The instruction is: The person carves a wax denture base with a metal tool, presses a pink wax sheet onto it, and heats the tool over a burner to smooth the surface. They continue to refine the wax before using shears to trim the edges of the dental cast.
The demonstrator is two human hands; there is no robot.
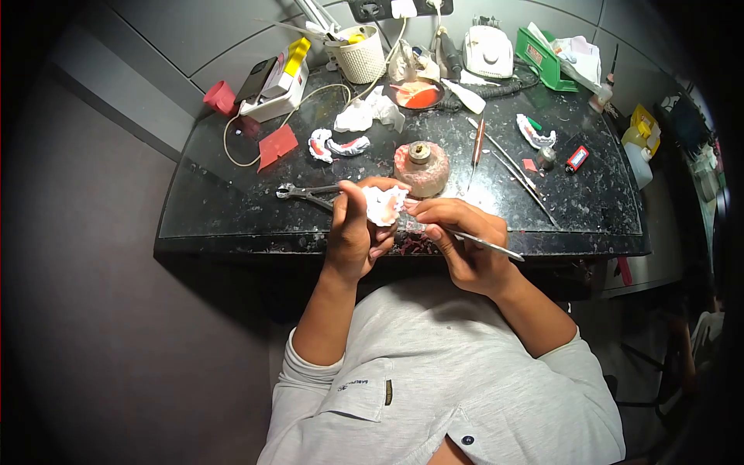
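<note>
My left hand (353, 232) holds a small white and pink dental cast (382, 206) over the front edge of the black worktop, its fingers wrapped round the piece. From the right, my right hand (469, 240) grips a thin metal tool (488, 246) like a pen. Its fingertips are close to the right side of the cast, and the tool's working tip is hidden or too small to make out. Just behind the hands stands a round, pink-stained burner (421, 172). Metal pliers (310, 191) lie left of my left hand.
Two white and pink pieces (349, 146), a red wax sheet (277, 147), a red-handled tool (478, 143), metal rods (521, 175) and another cast (535, 133) lie on the black worktop (209, 209). A woven basket (359, 58) and a green container (546, 62) stand at the back.
</note>
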